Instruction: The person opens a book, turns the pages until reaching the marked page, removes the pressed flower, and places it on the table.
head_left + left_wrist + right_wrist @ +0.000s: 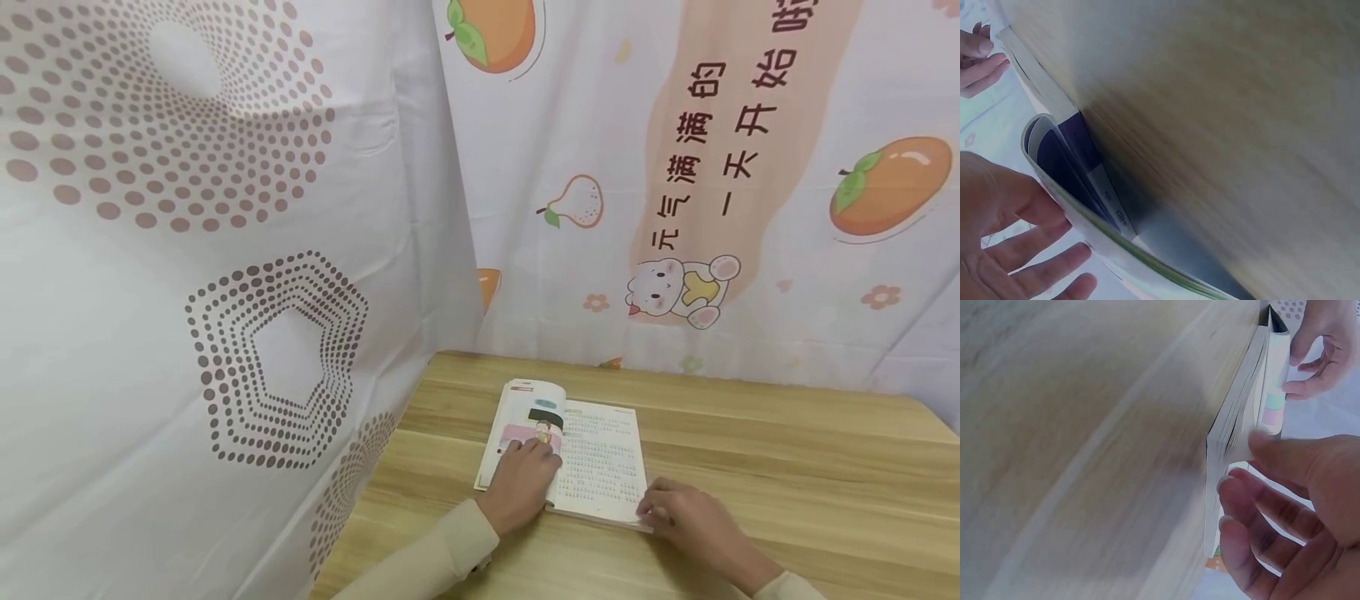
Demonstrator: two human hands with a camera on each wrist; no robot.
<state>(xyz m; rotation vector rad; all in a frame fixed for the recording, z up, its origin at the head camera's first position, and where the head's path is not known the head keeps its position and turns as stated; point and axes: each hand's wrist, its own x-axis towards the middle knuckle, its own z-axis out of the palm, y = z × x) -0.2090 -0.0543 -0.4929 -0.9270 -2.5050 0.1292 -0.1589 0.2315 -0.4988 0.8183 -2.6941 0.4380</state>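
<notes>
An open book (600, 467) lies on the wooden table, its left page showing a coloured picture and its right page rows of print. My left hand (522, 483) rests on the left page near the fold, fingers spread and slightly bent in the left wrist view. At the lower right corner of the book, my right hand (693, 521) pinches a page corner between thumb and fingers. The right wrist view shows the thumb (1285, 456) against the page (1246, 437), slightly raised from the pages beneath. The left-hand pages bow upward at the spine (1088, 140).
The wooden table (787, 450) extends to the right of the book. A white curtain with dotted patterns (277, 358) hangs along the left, and another with fruit prints and characters (600, 275) hangs behind the table.
</notes>
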